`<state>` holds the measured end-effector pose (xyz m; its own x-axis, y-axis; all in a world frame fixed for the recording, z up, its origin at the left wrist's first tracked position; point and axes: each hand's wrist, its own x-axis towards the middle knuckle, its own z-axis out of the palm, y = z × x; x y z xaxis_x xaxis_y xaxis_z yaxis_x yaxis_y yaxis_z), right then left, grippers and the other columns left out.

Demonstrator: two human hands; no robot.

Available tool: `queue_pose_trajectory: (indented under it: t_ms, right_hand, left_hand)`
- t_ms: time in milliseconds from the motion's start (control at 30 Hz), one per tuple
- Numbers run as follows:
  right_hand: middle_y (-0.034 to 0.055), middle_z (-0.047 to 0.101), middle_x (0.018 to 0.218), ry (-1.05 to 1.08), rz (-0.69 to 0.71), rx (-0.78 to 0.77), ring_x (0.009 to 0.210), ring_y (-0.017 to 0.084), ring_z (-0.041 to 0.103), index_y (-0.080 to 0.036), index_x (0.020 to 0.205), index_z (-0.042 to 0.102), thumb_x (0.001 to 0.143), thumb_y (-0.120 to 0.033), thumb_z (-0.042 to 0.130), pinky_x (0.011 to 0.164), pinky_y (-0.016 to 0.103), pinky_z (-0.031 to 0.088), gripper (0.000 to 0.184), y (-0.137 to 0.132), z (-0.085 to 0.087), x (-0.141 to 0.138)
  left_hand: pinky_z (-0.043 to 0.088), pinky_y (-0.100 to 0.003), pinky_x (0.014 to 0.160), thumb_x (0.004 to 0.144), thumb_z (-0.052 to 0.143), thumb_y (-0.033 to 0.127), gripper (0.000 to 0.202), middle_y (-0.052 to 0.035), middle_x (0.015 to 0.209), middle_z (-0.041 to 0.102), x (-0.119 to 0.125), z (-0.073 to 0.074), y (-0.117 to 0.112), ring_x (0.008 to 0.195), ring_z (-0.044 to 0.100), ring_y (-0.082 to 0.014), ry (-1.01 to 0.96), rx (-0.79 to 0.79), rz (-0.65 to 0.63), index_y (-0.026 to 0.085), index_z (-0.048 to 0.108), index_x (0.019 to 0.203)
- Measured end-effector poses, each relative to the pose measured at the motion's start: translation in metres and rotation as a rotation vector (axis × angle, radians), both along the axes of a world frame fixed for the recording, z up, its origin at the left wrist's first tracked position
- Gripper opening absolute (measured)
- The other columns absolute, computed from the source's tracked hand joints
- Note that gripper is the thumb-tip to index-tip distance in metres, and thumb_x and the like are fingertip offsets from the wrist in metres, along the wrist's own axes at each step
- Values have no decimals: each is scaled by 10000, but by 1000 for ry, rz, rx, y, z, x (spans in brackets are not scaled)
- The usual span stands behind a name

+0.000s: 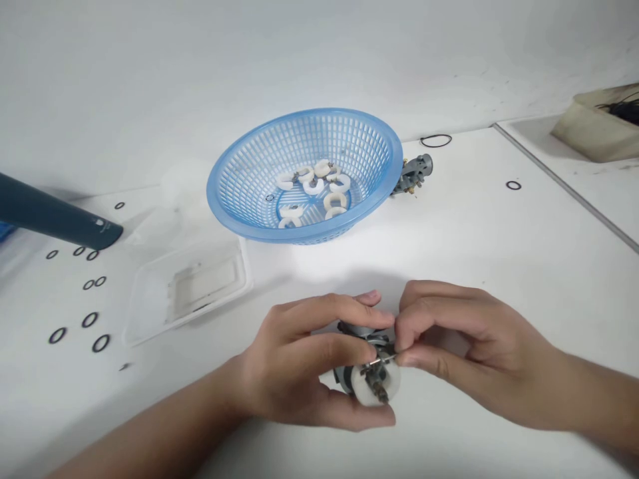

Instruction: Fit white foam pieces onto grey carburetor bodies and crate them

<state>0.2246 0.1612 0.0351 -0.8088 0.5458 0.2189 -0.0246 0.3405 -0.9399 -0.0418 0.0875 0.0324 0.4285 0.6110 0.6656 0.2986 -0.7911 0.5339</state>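
My left hand is wrapped round a small grey metal motor part with a white plastic end cap, held just above the white table. My right hand pinches a thin metal tab or pin at the part's top, thumb and forefinger pressed together. Both hands meet at the part near the table's front edge.
A blue mesh basket behind the hands holds several white C-shaped plastic pieces. Another grey motor part lies at its right. A clear plastic tray sits at left, with several black O-rings beyond it. A dark blue object enters from the left.
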Motion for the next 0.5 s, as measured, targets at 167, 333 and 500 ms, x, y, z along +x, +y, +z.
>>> queue_pose_trajectory:
  t_ms: [167, 333, 500]
  right_hand:
    - [-28, 696, 923, -3, -29, 7, 758, 111, 669, -264, 1048, 769, 1154, -300, 786, 684, 238, 550, 113, -3, 0, -1]
    - [-32, 698, 911, -17, -42, 53, 738, 113, 662, -263, 1028, 741, 1149, -293, 775, 671, 256, 536, 128, -5, 2, 0]
    - [-37, 705, 911, -21, -43, 49, 734, 115, 666, -272, 1029, 734, 1137, -272, 781, 677, 260, 542, 118, -8, 4, 0]
  left_hand:
    - [680, -484, 1193, 830, 1039, 339, 494, -239, 1279, 804, 1, -1, 2, 1162, 865, -288, -31, -23, -33, 119, 701, 1115]
    - [680, -503, 1193, 792, 1062, 309, 513, -255, 1300, 792, 1, -2, 4, 1202, 853, -322, -67, -12, -80, 107, 702, 1098]
    - [678, -525, 1198, 779, 1070, 291, 517, -263, 1278, 790, 1, -4, 6, 1176, 857, -318, -79, 1, -118, 100, 695, 1079]
